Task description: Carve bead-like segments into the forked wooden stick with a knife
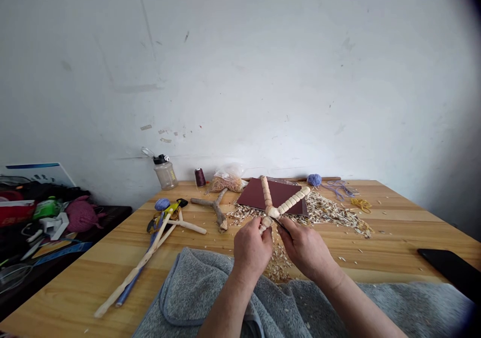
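Note:
A pale, peeled Y-shaped forked stick (294, 200) with ringed grooves along its arms is held up over the table's near middle. My left hand (252, 246) is closed around its lower stem, the fork pointing away from me. In my right hand (306, 245) is a knife (278, 222), its dark blade against the wood just below the fork; most of the handle is hidden in my fist. Behind the fork lies dark red sandpaper (246, 193) on a heap of wood shavings (330, 208). Beneath my hands a grey towel (203, 273) covers the table's near edge.
Left on the wooden table (67, 298) are peeled sticks (139, 268), a barked forked branch (216, 208) and a blue yarn ball (162, 204). A bottle (164, 174), thread spool (200, 177) and filled plastic bag (226, 180) stand by the wall. A black phone-like slab (449, 268) lies right.

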The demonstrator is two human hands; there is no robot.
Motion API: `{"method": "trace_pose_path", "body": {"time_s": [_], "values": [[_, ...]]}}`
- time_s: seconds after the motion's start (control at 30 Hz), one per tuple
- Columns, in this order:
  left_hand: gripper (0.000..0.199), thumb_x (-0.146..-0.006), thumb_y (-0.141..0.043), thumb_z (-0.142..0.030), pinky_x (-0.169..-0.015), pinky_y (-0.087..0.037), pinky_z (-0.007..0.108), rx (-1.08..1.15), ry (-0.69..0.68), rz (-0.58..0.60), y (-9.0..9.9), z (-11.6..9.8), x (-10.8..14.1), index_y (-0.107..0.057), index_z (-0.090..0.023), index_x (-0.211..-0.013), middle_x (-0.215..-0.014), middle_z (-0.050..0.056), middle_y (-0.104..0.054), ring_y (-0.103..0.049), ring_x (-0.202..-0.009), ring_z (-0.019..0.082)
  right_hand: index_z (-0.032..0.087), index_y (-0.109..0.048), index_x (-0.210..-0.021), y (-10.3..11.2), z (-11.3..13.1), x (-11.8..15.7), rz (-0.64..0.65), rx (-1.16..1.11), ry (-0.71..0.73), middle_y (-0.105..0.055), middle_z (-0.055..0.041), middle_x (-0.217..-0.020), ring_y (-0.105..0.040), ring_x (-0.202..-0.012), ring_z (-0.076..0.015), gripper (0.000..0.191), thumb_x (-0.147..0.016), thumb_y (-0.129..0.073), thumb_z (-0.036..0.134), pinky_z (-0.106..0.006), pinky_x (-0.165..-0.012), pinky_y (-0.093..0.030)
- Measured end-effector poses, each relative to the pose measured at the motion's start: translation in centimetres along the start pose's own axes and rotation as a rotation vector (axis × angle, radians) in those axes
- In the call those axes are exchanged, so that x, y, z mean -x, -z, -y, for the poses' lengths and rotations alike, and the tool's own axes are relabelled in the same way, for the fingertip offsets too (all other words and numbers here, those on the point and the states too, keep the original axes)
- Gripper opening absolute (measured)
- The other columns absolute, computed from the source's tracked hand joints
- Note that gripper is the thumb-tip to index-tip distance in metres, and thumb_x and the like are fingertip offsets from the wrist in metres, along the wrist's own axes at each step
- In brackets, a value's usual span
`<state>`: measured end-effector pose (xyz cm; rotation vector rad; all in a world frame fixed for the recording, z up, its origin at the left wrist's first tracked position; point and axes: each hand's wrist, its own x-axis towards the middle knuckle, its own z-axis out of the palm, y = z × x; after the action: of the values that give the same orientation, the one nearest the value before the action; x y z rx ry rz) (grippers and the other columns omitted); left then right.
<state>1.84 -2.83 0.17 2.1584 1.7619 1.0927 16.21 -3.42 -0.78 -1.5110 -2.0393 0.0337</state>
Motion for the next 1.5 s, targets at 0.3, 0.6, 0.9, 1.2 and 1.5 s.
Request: {"method": "trace_pose_path", "body": {"time_s": [0.3,0.6,0.9,1.2,1.5], "values": [[0.011,-0.08,-0.051,-0.026,-0.057,-0.034,0.023,0.083,0.026,0.033,0.0,0.3,0.0,-0.057,-0.021,-0.074,-0.066,0.002,-0.062,-0.056,-0.061,0.015,0.023,-0.057,-0.097,0.1,0.0,0.0,-0.015,0.005,0.021,-0.067,-0.0024,-0.079,-0.061,-0.065,-0.0148,0.026,-0.092,-0.034,0.032,-0.024,-0.055,-0.032],[0.015,-0.08,-0.051,-0.028,-0.055,-0.033,0.023,0.102,0.038,0.057,-0.2,0.4,-0.1,-0.057,-0.02,-0.07,-0.061,0.002,-0.06,-0.054,-0.057,0.014,0.023,-0.057,-0.097,0.1,-0.1,0.0,0.0,0.002,0.016,-0.067,-0.0029,-0.081,-0.061,-0.068,-0.0154,0.026,-0.092,-0.033,0.033,-0.024,-0.056,-0.033],[0.01,-0.08,-0.049,-0.024,-0.056,-0.033,0.025,0.025,0.006,0.066,-0.1,0.5,-0.1,-0.056,-0.02,-0.073,-0.065,0.003,-0.061,-0.056,-0.06,0.016,0.023,-0.056,-0.094,0.1,0.0,0.0,0.008,0.037,-0.001,-0.067,-0.0023,-0.078,-0.06,-0.064,-0.0144,0.023,-0.091,-0.034,0.031,-0.024,-0.054,-0.029],[0.016,-0.081,-0.043,-0.017,-0.062,-0.037,0.028,-0.235,-0.102,0.095,-0.6,-0.4,0.3,-0.058,-0.018,-0.087,-0.077,0.007,-0.065,-0.06,-0.074,0.02,0.022,-0.055,-0.103,-0.9,-0.4,-0.3,0.021,-0.033,-0.082,-0.068,-0.0034,-0.072,-0.06,-0.058,-0.0154,0.026,-0.091,-0.034,0.031,-0.024,-0.05,-0.028],[0.025,-0.081,-0.046,-0.015,-0.07,-0.041,0.029,-0.144,-0.087,0.055,-1.2,-0.1,0.2,-0.057,-0.02,-0.103,-0.093,0.007,-0.065,-0.059,-0.087,0.021,0.02,-0.047,-0.082,0.7,-0.9,-0.4,0.414,-0.882,-0.224,-0.051,0.0057,-0.051,-0.043,-0.036,-0.0089,0.031,-0.085,-0.039,0.05,-0.021,-0.039,-0.033]]}}
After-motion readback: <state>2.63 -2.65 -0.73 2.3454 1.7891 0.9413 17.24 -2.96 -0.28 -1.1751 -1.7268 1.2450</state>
